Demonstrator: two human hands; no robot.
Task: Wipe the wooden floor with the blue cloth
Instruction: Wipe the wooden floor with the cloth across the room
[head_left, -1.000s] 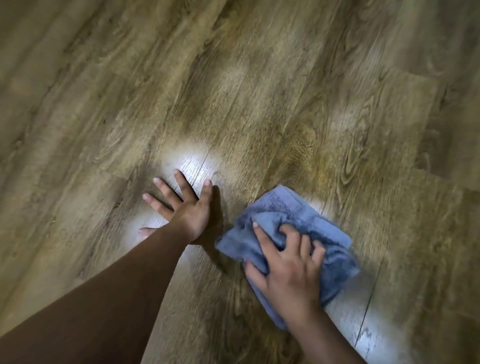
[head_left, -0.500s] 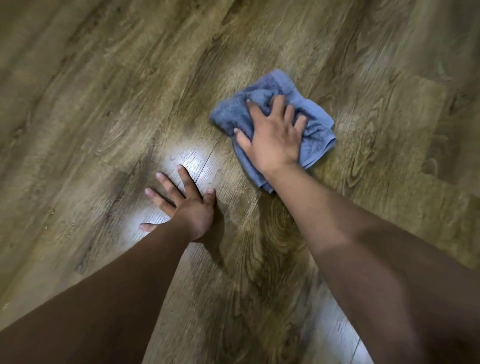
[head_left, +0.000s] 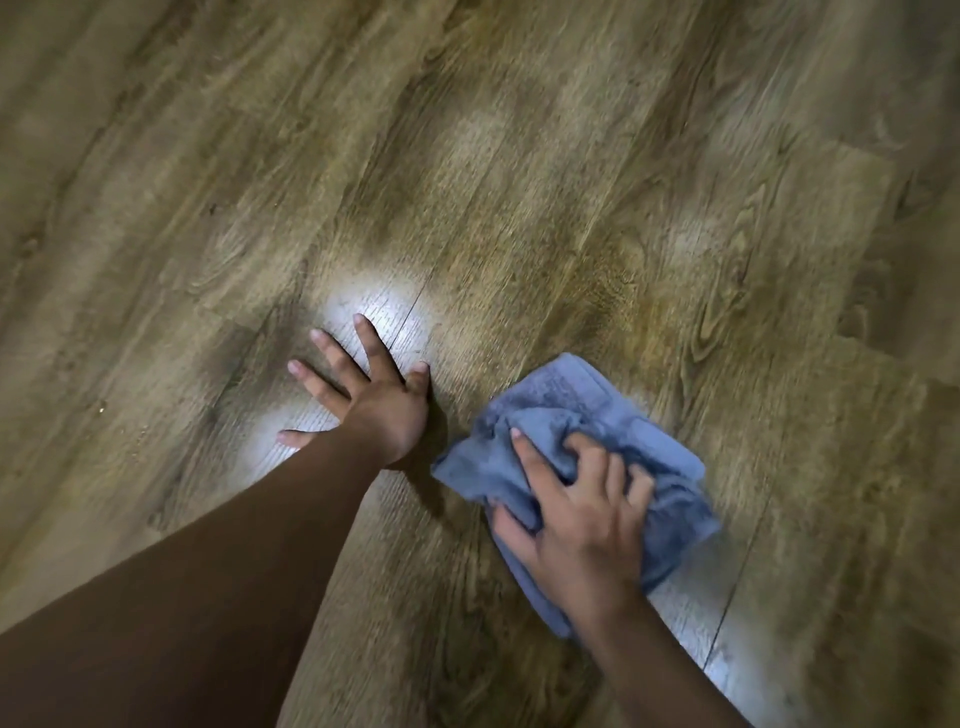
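The blue cloth (head_left: 561, 410) lies bunched on the wooden floor (head_left: 519, 182) at the lower right of the head view. My right hand (head_left: 576, 514) presses down on it, with the fingers curled into its folds and gripping the fabric. To the left of the cloth, my left hand (head_left: 371, 400) lies flat on the planks with its fingers spread, holding nothing. A narrow strip of floor separates the left hand from the cloth's near corner.
Brown wood-grain planks fill the whole view. A bright patch of reflected light (head_left: 379, 312) sits just beyond my left fingers, and another glare patch (head_left: 727, 670) shows by a plank seam at the lower right.
My right hand has dragged the cloth back towards me and to the right, from the far middle of the floor to beside my left hand. The left hand has stayed planted.
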